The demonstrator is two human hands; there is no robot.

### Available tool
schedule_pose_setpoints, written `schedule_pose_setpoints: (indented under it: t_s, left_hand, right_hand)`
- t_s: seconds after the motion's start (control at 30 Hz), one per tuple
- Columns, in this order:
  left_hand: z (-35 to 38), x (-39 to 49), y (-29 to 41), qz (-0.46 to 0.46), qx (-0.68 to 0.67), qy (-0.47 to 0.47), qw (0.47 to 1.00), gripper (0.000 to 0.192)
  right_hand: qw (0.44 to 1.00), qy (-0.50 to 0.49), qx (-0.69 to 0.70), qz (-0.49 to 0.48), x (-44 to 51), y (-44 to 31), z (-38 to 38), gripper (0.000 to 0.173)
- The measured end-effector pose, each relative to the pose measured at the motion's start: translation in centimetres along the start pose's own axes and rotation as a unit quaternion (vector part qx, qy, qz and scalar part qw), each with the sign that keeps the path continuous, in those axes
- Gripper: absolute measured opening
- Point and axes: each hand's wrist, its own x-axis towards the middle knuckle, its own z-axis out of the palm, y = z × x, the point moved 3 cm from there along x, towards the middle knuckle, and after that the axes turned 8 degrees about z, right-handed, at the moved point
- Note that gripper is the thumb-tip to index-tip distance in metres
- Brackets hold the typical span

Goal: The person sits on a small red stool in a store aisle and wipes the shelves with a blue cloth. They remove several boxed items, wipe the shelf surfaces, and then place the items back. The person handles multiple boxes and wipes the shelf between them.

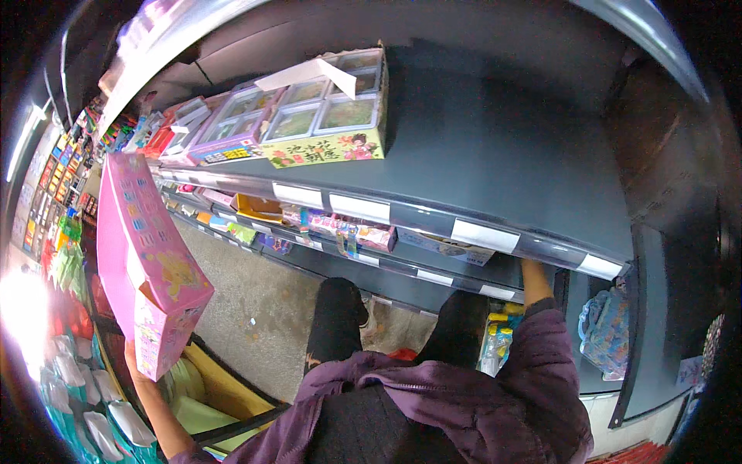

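Observation:
My left hand (pixel 131 355) grips the lower end of an open pink cardboard box (pixel 174 261), tilted in the air left of the shelving; most of the fingers are hidden by it. My right forearm (pixel 537 283) reaches in under the top shelf (pixel 498 139), and the shelf hides the hand itself. Close to that arm, on the shelf below, lies a flat printed box (pixel 446 246). On the top shelf stand a pale green display box (pixel 324 148) with clear-windowed compartments and a loose white flap, and a purple display box (pixel 227 152) beside it.
Pink packages (pixel 353 227) and a yellow open tray (pixel 258 207) sit on the second shelf. A black-edged yellow container (pixel 232 377) stands at lower left. Hanging goods (pixel 72 371) line the left side. A clear blue package (pixel 606 330) is at right.

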Motion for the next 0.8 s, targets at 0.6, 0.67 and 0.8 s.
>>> schedule_pose_setpoints:
  t_s: [0.6,0.67,0.8]
  left_hand:
    - [4.3,1.6,-4.6,-0.098,0.092,-0.105,0.985,0.047]
    - [5.9,1.3,-6.0,-0.151,0.125,-0.101,0.975,0.048]
    - [9.0,0.8,-9.6,-0.205,0.213,-0.109,0.949,0.053]
  right_hand:
    - [0.717,-0.048,0.678,0.153,-30.1,-3.1,-24.7,0.036]
    - [0.692,-0.097,0.699,0.153,-31.4,-4.2,-25.5,0.038]
    - [0.646,-0.151,0.745,0.077,-32.5,-7.5,-26.8,0.041]
